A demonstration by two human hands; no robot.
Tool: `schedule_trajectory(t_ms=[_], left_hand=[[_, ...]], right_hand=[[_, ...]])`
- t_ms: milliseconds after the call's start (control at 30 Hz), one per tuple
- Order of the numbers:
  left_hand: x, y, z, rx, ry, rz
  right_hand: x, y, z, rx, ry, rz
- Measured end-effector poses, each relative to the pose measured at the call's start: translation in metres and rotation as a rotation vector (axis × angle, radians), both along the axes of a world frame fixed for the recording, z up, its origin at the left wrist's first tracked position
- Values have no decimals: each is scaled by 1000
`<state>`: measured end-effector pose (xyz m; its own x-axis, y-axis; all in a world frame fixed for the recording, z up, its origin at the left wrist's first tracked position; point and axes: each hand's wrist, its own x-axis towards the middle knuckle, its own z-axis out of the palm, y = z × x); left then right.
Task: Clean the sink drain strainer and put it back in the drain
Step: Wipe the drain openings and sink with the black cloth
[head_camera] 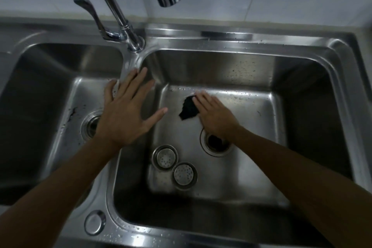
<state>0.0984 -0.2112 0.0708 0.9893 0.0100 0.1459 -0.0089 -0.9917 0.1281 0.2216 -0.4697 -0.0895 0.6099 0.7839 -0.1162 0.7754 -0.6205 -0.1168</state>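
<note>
Left hand spread flat on the sink divider for balance, right hand fingers straight on the black scouring pad. Strainers parked beside the open drain, probably for scrubbing.

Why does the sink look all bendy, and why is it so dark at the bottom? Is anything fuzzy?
Head view: the wide lens bows the sink rim; dim light leaves the left basin and the near wall of the right basin in shadow; glare streaks the rim's back edge; the right hand on the dark cloth looks slightly blurred.
</note>
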Motion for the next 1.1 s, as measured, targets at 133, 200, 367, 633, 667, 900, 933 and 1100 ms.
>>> schedule_trajectory(t_ms=[133,200,367,633,667,900,933,1100], left_hand=[[0,1,-2,21,-4,-15],[0,1,-4,26,-9,-15],[1,2,-7,38,-20,-29],[-23,-6,-4,75,84,-124],[-33,-9,-3,77,100,-151],[-109,-9,3,-45,108,-282],[-118,-2,4,-65,119,-273],[-159,47,6,-108,132,-248]], right_hand=[[11,-74,3,-85,33,-259],[-7,-109,8,-120,85,-448],[-67,-143,21,-280,201,-601],[-156,-105,86,-580,756,-667],[-159,-95,103,-631,821,-635],[-182,-24,189,-501,908,-360],[-186,-12,198,-455,890,-320],[-220,84,231,-109,722,-237]])
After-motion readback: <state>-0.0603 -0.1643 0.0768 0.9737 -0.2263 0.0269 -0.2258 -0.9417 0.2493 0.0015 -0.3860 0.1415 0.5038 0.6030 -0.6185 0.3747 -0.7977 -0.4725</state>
